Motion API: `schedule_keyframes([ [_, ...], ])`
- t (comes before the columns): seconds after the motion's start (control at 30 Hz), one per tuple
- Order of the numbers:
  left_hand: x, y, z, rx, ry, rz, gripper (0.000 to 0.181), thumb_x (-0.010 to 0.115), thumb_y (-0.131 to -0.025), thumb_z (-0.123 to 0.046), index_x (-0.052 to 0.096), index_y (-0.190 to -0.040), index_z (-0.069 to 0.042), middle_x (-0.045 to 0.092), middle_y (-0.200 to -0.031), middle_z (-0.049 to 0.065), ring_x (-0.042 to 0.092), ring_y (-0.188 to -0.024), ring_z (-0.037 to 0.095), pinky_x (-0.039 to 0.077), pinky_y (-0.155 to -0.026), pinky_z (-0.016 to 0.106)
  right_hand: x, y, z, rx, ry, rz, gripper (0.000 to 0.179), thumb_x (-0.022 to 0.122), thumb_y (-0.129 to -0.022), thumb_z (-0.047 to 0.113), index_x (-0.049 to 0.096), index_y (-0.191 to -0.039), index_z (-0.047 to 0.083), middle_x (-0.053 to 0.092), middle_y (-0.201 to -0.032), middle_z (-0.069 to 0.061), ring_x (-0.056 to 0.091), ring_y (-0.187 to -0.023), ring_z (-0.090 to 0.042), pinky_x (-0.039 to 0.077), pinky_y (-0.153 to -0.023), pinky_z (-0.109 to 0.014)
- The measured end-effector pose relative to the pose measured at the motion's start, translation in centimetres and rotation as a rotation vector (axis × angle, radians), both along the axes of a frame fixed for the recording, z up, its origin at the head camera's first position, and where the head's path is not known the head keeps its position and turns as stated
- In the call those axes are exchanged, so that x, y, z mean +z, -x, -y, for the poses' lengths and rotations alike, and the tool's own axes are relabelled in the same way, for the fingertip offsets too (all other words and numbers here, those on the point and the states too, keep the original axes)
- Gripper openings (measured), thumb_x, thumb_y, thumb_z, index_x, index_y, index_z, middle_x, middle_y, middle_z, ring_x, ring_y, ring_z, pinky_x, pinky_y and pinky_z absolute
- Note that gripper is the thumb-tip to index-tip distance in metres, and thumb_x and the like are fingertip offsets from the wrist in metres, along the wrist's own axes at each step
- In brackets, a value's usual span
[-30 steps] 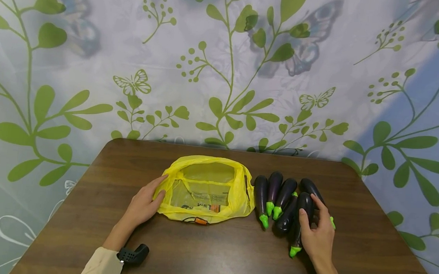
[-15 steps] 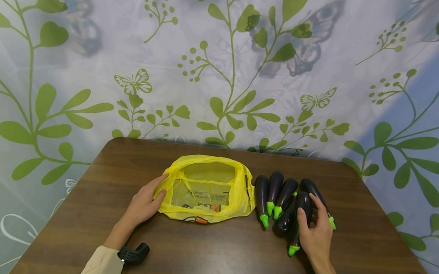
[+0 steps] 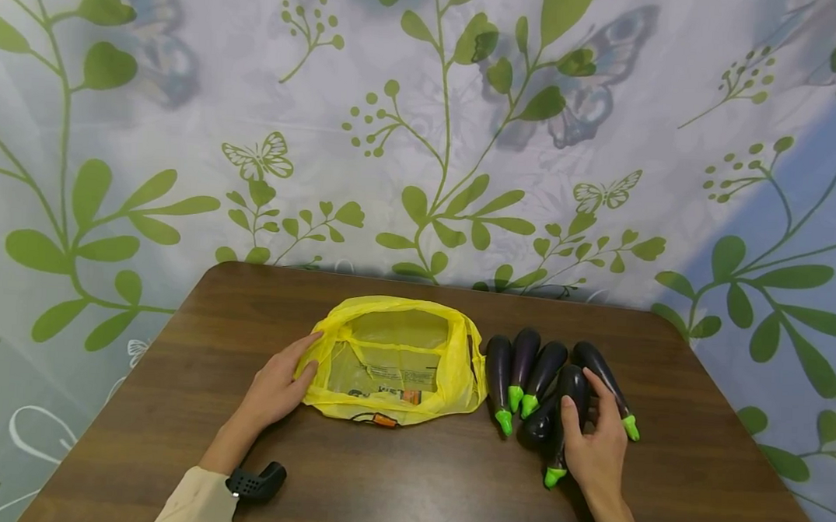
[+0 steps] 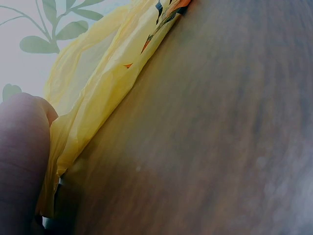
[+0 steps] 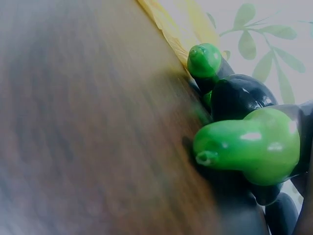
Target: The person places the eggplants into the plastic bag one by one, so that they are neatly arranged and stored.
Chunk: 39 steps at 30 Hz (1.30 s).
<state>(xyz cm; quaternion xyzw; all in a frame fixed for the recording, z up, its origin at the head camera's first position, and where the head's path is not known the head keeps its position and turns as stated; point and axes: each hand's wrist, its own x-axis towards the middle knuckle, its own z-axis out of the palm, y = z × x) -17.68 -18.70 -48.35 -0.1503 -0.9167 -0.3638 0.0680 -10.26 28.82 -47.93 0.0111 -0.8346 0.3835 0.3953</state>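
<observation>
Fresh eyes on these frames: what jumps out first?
Probably the yellow bag, its mouth open near the middle of the brown table, with the left hand at its left side. Next, the dark eggplants with bright green caps, clustered just right of the bag, one in the grip of the right hand. The pale leaf-print backdrop behind the table also draws the eye.
</observation>
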Motion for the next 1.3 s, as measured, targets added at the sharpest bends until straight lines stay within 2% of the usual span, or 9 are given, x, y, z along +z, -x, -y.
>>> schedule_keyframes([
  [0.43, -0.1, 0.1, -0.1, 0.006, 0.002, 0.007, 0.050, 0.053, -0.107, -0.020, 0.045, -0.156, -0.013, 0.049, -0.156, 0.019, 0.048, -0.141, 0.043, 0.040, -0.110, 0.066, 0.0, 0.3, 0.7, 0.009, -0.014, -0.011, 0.058, 0.071, -0.089, 0.000, 0.059, -0.145, 0.010, 0.066, -0.131, -0.016, 0.053, -0.094, 0.009, 0.042, -0.079, -0.005],
  [0.8, -0.1, 0.0, -0.1, 0.006, 0.005, 0.013, 0.050, 0.052, -0.107, -0.019, 0.045, -0.156, -0.012, 0.049, -0.156, 0.020, 0.047, -0.142, 0.043, 0.040, -0.111, 0.066, -0.2, 0.6, 1.0, 0.025, -0.027, -0.031, 0.059, 0.072, -0.088, 0.000, 0.059, -0.145, 0.009, 0.067, -0.123, -0.016, 0.054, -0.091, 0.003, 0.042, -0.075, -0.011],
  [1.3, 0.1, 0.0, 0.0, 0.003, 0.008, 0.011, 0.050, 0.052, -0.107, -0.018, 0.045, -0.156, -0.011, 0.049, -0.156, 0.021, 0.048, -0.141, 0.043, 0.040, -0.110, 0.066, -0.2, 0.7, 1.1, 0.034, -0.043, -0.035, 0.059, 0.072, -0.088, 0.000, 0.059, -0.146, 0.009, 0.067, -0.121, -0.017, 0.053, -0.090, 0.004, 0.042, -0.072, -0.013],
])
